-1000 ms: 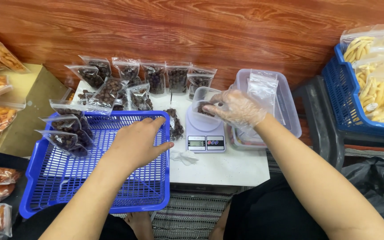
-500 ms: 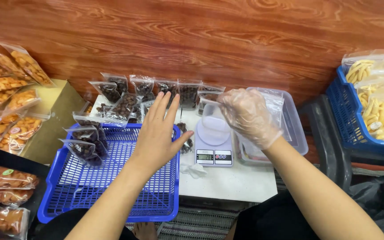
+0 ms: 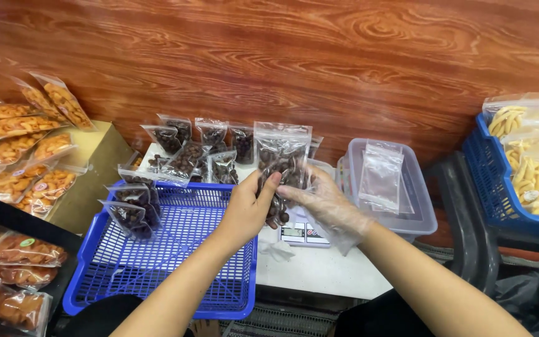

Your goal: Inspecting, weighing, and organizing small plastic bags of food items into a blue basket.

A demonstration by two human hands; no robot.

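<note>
I see the fingers (image 3: 268, 185) of my left hand (image 3: 249, 209) closed on the side of a clear zip bag of dark dried fruit (image 3: 280, 163), held upright above the table (image 3: 319, 269). My right hand (image 3: 325, 203), in a thin clear glove, grips the same bag from the other side. Directly below the bag sits a small digital scale (image 3: 304, 234). Left of the hands, a blue basket (image 3: 176, 256) holds two filled bags (image 3: 133, 209). More filled bags (image 3: 188, 153) stand in a row behind it against the wooden wall. To the right, a clear plastic tub (image 3: 416, 209) contains empty zip bags (image 3: 378, 175).
</note>
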